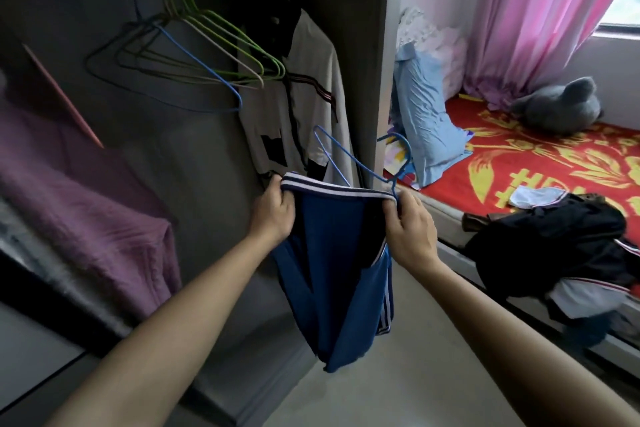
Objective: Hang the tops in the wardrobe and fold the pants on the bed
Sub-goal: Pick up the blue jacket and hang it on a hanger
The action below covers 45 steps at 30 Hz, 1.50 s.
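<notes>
A blue top (pixel 332 270) with a white-and-navy striped band hangs in front of the open wardrobe (pixel 346 62). My left hand (pixel 273 215) grips the left end of the band. My right hand (pixel 410 229) grips the right end together with a blue wire hanger (pixel 360 163), whose hook rises to the right. On the wardrobe rail, several bare wire hangers (pixel 194 55) hang beside a white shirt (pixel 304 87) on a green hanger. A dark pile of clothes (pixel 554 253) lies at the near edge of the bed (pixel 540 156).
A purple cloth (pixel 86 211) drapes over something at the left of the wardrobe. On the red-and-yellow bedcover sit a light blue pillow (pixel 426 121) and a grey plush toy (pixel 557 107). Pink curtains (pixel 540 10) hang by the window. Pale floor lies below.
</notes>
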Motion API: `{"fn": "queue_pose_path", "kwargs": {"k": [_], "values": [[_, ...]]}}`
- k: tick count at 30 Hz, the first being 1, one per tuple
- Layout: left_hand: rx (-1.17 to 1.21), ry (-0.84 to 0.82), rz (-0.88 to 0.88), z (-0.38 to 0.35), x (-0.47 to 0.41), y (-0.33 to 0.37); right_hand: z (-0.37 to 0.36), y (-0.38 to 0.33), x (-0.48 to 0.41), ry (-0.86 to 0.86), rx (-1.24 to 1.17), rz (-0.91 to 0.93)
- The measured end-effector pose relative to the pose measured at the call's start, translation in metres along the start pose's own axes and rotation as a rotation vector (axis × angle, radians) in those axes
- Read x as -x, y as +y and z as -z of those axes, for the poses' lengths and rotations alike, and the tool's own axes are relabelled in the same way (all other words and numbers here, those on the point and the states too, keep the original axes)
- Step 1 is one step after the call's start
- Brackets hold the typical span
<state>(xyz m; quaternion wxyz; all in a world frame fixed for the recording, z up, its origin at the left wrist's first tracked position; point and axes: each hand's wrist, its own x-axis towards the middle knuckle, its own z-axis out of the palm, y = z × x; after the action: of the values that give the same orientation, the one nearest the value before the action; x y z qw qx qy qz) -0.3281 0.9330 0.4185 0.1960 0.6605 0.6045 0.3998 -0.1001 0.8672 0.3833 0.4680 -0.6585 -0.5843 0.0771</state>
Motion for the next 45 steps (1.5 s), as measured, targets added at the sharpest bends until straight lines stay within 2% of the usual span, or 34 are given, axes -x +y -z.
{"fn": "queue_pose_path", "kwargs": {"k": [4,7,9,12,14,16,20,24,28,31,33,37,38,40,43,45], "values": [[-0.348,0.072,-0.296,0.016,-0.013,0.025,0.017,0.011,0.006,-0.014,-0.207,-0.023],[-0.687,0.057,-0.505,0.02,-0.019,0.035,0.029,0.02,0.015,0.057,-0.296,-0.022],[-0.809,0.019,-0.549,0.017,-0.016,0.034,0.035,0.025,0.016,0.072,-0.246,-0.031],[-0.855,0.02,-0.46,0.01,-0.01,0.031,0.044,0.035,0.02,0.039,-0.11,-0.09],[-0.849,0.031,-0.379,0.01,-0.009,0.029,0.05,0.041,0.025,0.042,-0.051,-0.101],[-0.839,0.021,-0.319,0.011,-0.009,0.027,0.056,0.046,0.029,0.018,-0.065,-0.035],[-0.73,0.012,-0.176,0.011,-0.012,0.024,0.061,0.048,0.034,-0.242,-0.305,0.023],[-0.59,0.039,-0.059,0.015,-0.014,0.02,0.059,0.043,0.035,-0.394,-0.347,0.117],[-0.495,0.079,-0.03,0.018,-0.011,0.018,0.047,0.035,0.037,-0.611,-0.234,0.15],[-0.382,0.033,-0.049,0.018,-0.006,0.019,0.031,0.019,0.039,-0.61,-0.199,0.167],[-0.3,-0.01,-0.039,0.018,-0.001,0.02,0.014,0.006,0.038,-0.611,-0.181,0.147],[-0.067,-0.046,0.048,0.016,0.005,0.022,-0.018,-0.004,0.032,-0.736,-0.063,-0.032],[-0.014,-0.035,0.078,0.016,0.006,0.024,-0.023,-0.005,0.03,-0.712,-0.08,-0.093],[0.027,-0.035,0.102,0.017,0.008,0.026,-0.027,-0.01,0.028,-0.56,-0.225,-0.196],[0.017,-0.145,0.026,0.022,0.013,0.035,-0.03,-0.02,0.024,-0.294,-0.428,-0.173],[0.062,-0.205,-0.026,0.024,0.014,0.041,-0.032,-0.029,0.02,-0.264,-0.48,-0.178]]}}
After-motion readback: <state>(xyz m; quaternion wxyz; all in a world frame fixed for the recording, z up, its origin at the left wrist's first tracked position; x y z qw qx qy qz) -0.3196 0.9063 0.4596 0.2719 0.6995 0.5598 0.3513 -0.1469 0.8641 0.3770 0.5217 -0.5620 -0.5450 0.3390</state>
